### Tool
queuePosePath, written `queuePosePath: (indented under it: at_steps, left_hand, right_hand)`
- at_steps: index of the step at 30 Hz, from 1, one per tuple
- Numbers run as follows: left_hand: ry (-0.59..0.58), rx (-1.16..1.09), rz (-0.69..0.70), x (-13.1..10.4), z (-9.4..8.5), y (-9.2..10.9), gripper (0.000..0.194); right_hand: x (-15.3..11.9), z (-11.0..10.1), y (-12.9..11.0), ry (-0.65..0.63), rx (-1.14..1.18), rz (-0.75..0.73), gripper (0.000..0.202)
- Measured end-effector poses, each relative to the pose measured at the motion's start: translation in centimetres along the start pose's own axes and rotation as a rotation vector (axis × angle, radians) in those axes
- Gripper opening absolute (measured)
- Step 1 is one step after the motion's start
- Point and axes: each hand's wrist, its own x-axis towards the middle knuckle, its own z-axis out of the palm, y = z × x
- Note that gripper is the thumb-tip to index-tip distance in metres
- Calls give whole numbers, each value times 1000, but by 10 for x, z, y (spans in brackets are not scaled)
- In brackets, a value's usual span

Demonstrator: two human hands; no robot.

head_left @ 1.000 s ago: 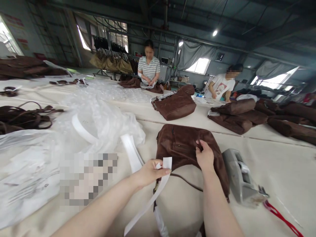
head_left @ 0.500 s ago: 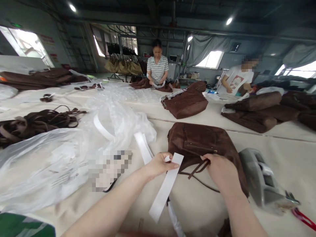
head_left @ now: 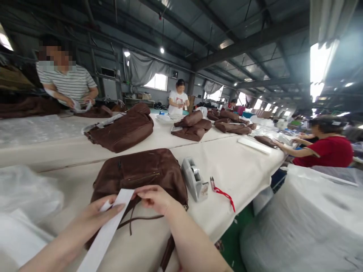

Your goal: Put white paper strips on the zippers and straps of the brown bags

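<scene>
A brown leather handbag (head_left: 144,160) with a zipped front pocket lies on the pale table before me. My left hand (head_left: 98,213) is closed around a long white paper strip (head_left: 103,236), thumb on top, its upper end reaching the bag's near edge. My right hand (head_left: 155,199) is closed in a pinch just right of that end, on a thin brown leather lace (head_left: 131,225) of the bag; the fingertips partly hide the grip. The lace's loose end hangs below, and a longer thin strap (head_left: 147,218) runs beneath my right hand.
A grey tape dispenser (head_left: 195,181) stands right of the bag, beside red-handled snips (head_left: 224,193). More brown bags (head_left: 121,128) lie across the table (head_left: 224,158). Clear plastic (head_left: 28,192) is at left, a large white roll (head_left: 306,219) at right. Several people work around the table.
My view has swung to the right, bringing the white roll and a person in red into sight. My hands have come closer together, the right one now near the strip's upper end.
</scene>
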Motion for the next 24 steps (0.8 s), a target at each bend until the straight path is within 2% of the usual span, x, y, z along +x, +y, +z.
queuePosePath:
  at_steps: [2,3,6,8,10,13,16,21,24]
  left_hand:
    - [-67,-74,4,2,12,13,48]
    - [-63,-103,31,3,17,17,47]
    - [-56,-211,86,8,28,15,42]
    - [-75,-258,94,11,28,5,40]
    - [-76,-270,5,10,26,-5,41]
    - [-62,-326,-83,7,24,-13,47]
    - [-77,-361,-111,7,26,-15,52]
    - [-43,-314,-119,10,32,-16,52]
    - [-76,-295,-92,8,31,-14,49]
  right_hand:
    - [-5,3,-3,78,-1,-64,30]
    - [-7,3,-4,84,12,-81,29]
    - [-12,-1,-8,95,80,-121,25]
    - [-14,-8,-10,100,134,-134,22]
    - [-17,-14,-12,170,133,-171,24]
    - [-24,-15,-15,150,104,-176,21]
    - [-28,-12,-16,138,76,-177,19]
    - [-23,-17,-17,293,170,-293,22]
    - [-20,-22,-19,349,229,-320,24]
